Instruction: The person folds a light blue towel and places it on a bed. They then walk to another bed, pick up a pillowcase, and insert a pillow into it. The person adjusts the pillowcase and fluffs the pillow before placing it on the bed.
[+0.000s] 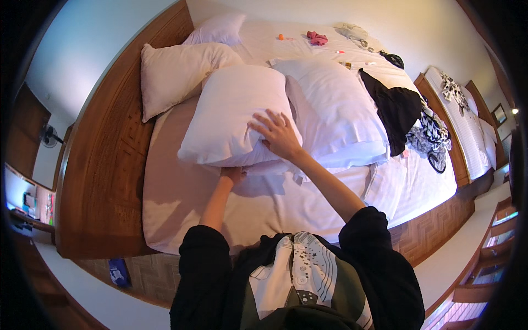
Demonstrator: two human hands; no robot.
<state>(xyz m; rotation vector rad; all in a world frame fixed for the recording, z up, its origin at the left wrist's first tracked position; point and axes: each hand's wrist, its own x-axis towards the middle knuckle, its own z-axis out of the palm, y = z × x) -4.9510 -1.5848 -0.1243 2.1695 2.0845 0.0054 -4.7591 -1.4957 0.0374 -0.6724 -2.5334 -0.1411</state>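
Observation:
A plump white pillow lies in front of me on the bed, its near end raised slightly. My left hand reaches beneath that near end, and most of its fingers are hidden. On the pillow's right side rests my right hand, palm down with fingers spread. Just right of it is a second white pillow, atop folded white bedding. Another white pillow leans by the headboard, and a further pillow lies in the far corner.
The carved wooden headboard rises on the left. Black cloth and patterned clothing lie on the sheet at right. Farther back are a red cloth and small items. A second bed stands beyond; a blue bag-like item is on the floor.

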